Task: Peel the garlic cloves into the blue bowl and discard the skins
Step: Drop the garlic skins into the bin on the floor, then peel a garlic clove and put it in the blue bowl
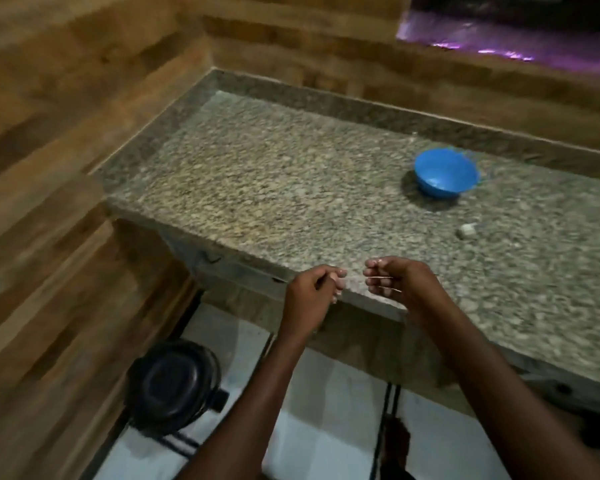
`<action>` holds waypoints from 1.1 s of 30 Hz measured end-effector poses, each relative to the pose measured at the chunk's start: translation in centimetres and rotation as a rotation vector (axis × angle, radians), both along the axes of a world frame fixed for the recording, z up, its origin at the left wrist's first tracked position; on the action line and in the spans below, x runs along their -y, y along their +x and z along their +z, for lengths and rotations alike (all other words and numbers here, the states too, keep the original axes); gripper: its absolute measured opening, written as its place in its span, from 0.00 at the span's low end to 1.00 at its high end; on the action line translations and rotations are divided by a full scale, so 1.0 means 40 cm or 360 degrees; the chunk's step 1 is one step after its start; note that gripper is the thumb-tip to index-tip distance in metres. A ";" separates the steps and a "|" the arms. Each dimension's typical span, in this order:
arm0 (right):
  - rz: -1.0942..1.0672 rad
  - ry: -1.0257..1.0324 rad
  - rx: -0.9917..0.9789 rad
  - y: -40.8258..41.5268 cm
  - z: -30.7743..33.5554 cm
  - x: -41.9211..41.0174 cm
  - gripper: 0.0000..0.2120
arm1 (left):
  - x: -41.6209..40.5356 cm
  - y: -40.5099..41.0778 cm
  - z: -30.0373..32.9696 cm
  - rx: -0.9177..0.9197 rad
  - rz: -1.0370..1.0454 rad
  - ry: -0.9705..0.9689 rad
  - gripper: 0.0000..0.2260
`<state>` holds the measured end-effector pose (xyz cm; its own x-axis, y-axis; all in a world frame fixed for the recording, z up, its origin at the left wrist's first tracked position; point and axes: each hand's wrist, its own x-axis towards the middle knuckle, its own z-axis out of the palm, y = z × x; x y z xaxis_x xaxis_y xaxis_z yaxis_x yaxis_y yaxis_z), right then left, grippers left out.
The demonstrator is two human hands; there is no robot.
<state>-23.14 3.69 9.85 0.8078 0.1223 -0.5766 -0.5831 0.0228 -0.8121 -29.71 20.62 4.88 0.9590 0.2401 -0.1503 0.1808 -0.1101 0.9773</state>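
Speckled granite makes up the long worktop, hemmed by brown wood-plank walls along its left and far edges; nothing on it stands between the hands and the bowl. Below its near-left corner, on the pale tiled floor, sits a round black lidded bin, a likely place for skins. The small round blue plastic bowl stands near the far edge towards the right, well apart from the hands, something pale blurred inside it. A small whitish garlic clove lies on the stone between bowl and near edge; it should be light, firm, with dry brittle skin best caught at the tip or root end with a fingernail. Both hands hover at the near edge: the left hand has its fingers curled, the right hand likewise, fingertips facing each other. Thin pale strands at the right fingers may be papery skin, though motion blur leaves it uncertain whether either hand pinches anything.
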 end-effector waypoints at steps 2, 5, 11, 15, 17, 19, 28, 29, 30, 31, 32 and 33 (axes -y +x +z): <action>-0.0078 -0.0020 0.0051 0.040 0.001 0.127 0.11 | 0.112 0.068 -0.002 -0.0022 -0.0091 0.0021 0.11; -0.0183 -0.0072 0.0075 0.106 -0.003 0.322 0.09 | 0.291 0.172 -0.017 -0.0081 -0.0178 0.0076 0.10; -0.0297 -0.0169 0.0038 0.247 -0.085 0.604 0.06 | 0.564 0.356 -0.075 -0.0141 -0.0293 0.0234 0.08; -0.0372 -0.0334 -0.0035 0.321 -0.150 0.707 0.08 | 0.660 0.443 -0.123 -0.0097 -0.0385 0.0670 0.10; -0.0391 -0.0403 -0.0036 0.353 -0.183 0.732 0.09 | 0.676 0.465 -0.148 -0.0045 -0.0476 0.0984 0.15; -0.0333 -0.0777 0.0123 0.395 -0.221 0.763 0.09 | 0.689 0.475 -0.174 -0.0037 -0.0591 0.1290 0.16; 0.0022 -0.1611 0.0570 0.530 -0.256 0.759 0.06 | 0.643 0.534 -0.169 -0.0025 -0.0464 0.1294 0.16; 0.0029 -0.1642 0.0563 0.541 -0.258 0.755 0.04 | 0.630 0.542 -0.168 -0.0025 -0.0427 0.1294 0.16; 0.0021 -0.1646 0.0554 0.552 -0.261 0.752 0.04 | 0.615 0.552 -0.167 -0.0022 -0.0397 0.1305 0.16; 0.0004 -0.1633 0.0556 0.564 -0.260 0.746 0.05 | 0.599 0.562 -0.162 -0.0028 -0.0378 0.1319 0.16; -0.0017 -0.1600 0.0569 0.575 -0.254 0.739 0.06 | 0.584 0.574 -0.159 -0.0036 -0.0359 0.1329 0.15; -0.0049 -0.1536 0.0594 0.589 -0.242 0.727 0.05 | 0.571 0.586 -0.154 -0.0044 -0.0342 0.1334 0.15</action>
